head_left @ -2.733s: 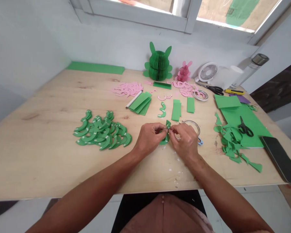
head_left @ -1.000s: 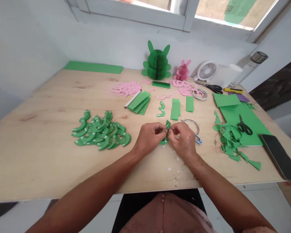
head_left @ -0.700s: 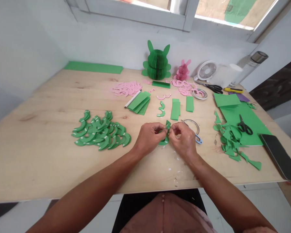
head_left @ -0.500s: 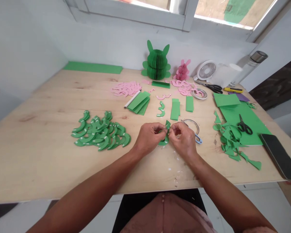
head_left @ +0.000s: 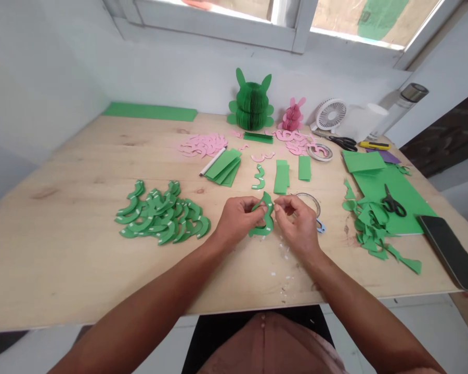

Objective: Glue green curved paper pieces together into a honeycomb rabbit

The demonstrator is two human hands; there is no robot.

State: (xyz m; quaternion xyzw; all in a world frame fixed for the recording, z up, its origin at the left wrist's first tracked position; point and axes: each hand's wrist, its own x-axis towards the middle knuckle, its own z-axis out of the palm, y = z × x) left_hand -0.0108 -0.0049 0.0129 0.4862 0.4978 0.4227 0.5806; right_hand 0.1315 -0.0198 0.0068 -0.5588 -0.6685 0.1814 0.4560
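Note:
My left hand (head_left: 237,217) pinches a wavy green paper cutout (head_left: 269,223) upright over the table, thumb and fingers closed on its left side. Just off the cutout's right edge is my right hand (head_left: 301,223), with thumb and forefinger pinched together; anything between those tips is too small to make out. Left of my hands lies a heap of similar green curved cutouts (head_left: 166,218) with small white strips on them. Another green curved cutout (head_left: 259,179) rests beyond my hands. Behind my right hand, a tape roll (head_left: 314,198) and a light-blue tool (head_left: 320,226) are partly hidden.
Green scraps (head_left: 370,228), black scissors (head_left: 393,201) and a phone (head_left: 452,252) lie to the right. Green rectangles (head_left: 224,166), pink cutouts (head_left: 205,144), a green honeycomb paper figure (head_left: 253,106), a pink one (head_left: 292,117) and a small fan (head_left: 330,114) are farther back.
My right hand has drawn slightly right, away from the cutout. More of the green cutout now shows, held by my left hand alone.

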